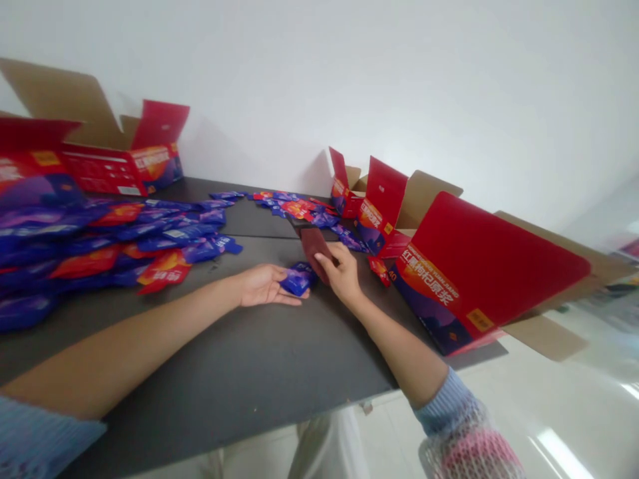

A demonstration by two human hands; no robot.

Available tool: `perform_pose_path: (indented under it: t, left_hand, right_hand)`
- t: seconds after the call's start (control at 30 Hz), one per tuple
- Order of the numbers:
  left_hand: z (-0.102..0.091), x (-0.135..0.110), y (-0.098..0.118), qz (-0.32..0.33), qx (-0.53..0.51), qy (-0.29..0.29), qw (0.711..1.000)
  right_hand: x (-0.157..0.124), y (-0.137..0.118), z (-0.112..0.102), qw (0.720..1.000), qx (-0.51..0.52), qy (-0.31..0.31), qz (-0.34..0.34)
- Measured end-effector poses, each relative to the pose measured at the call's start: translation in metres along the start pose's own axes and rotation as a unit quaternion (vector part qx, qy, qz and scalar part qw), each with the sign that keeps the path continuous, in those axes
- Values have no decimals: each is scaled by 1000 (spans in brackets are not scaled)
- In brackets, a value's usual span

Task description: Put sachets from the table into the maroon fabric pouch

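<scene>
In the middle of the head view, my left hand [267, 286] grips a blue-purple sachet [298, 279] between thumb and fingers, its palm turned up. Close beside it, my right hand [342, 269] is closed on a dark maroon cloth [315, 247], flat and folded-looking. The cloth's lower edge comes near the sachet; whether they touch I cannot tell. To the left lies a large heap of blue and red sachets [170, 233]. A smaller scatter of sachets [299, 207] lies farther back, beyond my hands.
Several red printed cartons with raised flaps stand about: a big one [479, 266] at the right table edge, smaller ones [377, 213] behind it, and others [110, 166] at the back left. The dark grey table [259, 359] ends in front of me; a white wall rises behind.
</scene>
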State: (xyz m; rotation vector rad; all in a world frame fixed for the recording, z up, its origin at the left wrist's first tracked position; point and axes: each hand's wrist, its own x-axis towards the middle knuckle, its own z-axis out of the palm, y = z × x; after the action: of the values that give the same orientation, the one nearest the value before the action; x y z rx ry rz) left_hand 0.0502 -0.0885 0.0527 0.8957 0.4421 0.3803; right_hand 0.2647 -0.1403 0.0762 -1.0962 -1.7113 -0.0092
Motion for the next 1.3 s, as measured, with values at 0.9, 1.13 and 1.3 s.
perform_pose_path:
  t: [0.9,1.13,1.3]
  left_hand:
    - [22,-5,7,-27,15,109,994]
    - [38,-7,-3,88,29,180,979]
    - [32,-10,-3,67,36,131,988]
  right_hand:
    - [6,18,6,996,16,-43,79]
    - [-2,-13,11,967,-24,-243,-73]
    - [4,-6,4,955,-167,-243,4]
